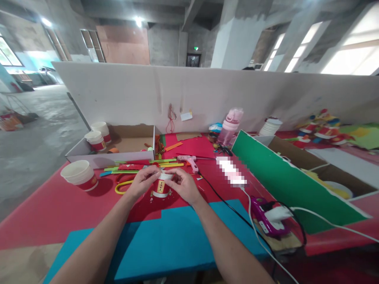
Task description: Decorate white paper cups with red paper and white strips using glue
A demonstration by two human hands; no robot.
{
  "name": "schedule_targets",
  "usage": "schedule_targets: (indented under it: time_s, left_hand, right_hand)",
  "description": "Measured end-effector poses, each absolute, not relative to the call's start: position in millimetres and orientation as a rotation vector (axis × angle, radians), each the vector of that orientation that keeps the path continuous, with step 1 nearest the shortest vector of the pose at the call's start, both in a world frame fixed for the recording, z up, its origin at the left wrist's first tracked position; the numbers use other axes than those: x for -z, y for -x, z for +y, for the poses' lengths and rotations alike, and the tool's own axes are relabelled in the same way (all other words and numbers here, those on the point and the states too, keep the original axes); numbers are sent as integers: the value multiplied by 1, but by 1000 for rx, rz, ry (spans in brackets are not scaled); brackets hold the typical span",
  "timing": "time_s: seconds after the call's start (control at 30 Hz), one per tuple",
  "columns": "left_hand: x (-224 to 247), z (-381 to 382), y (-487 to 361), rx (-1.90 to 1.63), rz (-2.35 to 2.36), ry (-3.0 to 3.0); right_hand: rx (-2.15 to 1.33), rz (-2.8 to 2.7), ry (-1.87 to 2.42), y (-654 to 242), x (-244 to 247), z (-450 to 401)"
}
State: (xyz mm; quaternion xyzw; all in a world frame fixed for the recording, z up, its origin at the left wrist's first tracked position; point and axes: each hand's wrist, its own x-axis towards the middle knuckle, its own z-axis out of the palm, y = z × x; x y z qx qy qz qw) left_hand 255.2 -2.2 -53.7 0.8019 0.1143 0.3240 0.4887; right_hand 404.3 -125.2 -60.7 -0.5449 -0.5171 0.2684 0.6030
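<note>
A small red-and-white paper cup (160, 187) with a gold label stands on the red table cover in front of me. My left hand (145, 180) is closed at the cup's upper left edge, fingertips at the white top. From the other side my right hand (184, 184) grips it, thumb against the upper front and fingers bent behind. Whether a separate white piece sits on the top, I cannot tell. Scissors with a yellow handle (123, 187) lie just left of my left hand. Behind my hands rests a pink glue gun (189, 161), its black cord running right.
Stacked paper cups (79, 175) stand at left, by a white-edged box (118, 159) holding more cups. Coloured strips (166, 164) lie behind my hands. At right are a purple power strip (271, 221) with cables, a green-sided box (275, 181) and a pink bottle (230, 126).
</note>
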Motion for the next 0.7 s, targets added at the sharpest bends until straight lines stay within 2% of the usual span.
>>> schedule_targets:
  time_s: [0.23,0.7]
  left_hand:
    - [48,-10,-259,-713,183,-2208]
    - [55,-6,-259,-686,270,-2017]
  right_hand:
    - [-709,-1016,1253,-401,65,-122]
    - [-1006,-911,1059,-409,68,-122]
